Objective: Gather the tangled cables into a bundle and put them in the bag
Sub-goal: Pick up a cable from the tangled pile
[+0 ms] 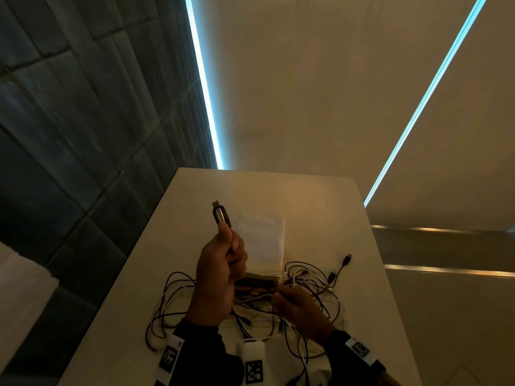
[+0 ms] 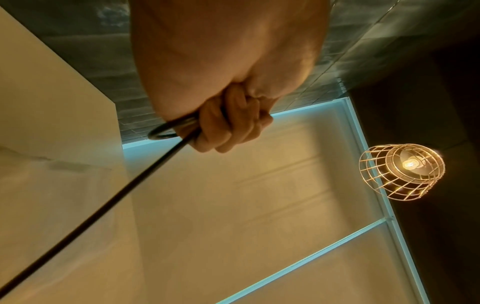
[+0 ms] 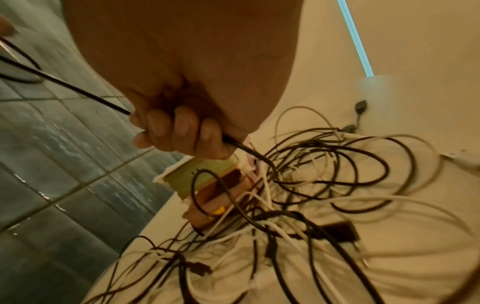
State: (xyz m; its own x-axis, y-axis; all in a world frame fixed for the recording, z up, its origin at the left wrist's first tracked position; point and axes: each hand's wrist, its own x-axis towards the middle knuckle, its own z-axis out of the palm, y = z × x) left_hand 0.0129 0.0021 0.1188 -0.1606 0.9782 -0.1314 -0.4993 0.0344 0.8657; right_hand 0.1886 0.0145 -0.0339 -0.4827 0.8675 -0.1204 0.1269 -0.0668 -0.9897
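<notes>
Tabletop cables (image 1: 306, 288) trail below both gripping hands.

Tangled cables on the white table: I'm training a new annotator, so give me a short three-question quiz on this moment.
1. True or false: the left hand holds a looped black cable raised above the table.
2. Where is the white bag? A) in the right hand B) flat on the table beyond the cable pile C) on the floor
3. Fill in: the right hand has its grip on a ____ cable.

Key: 1 true; 2 B; 3 black
</notes>
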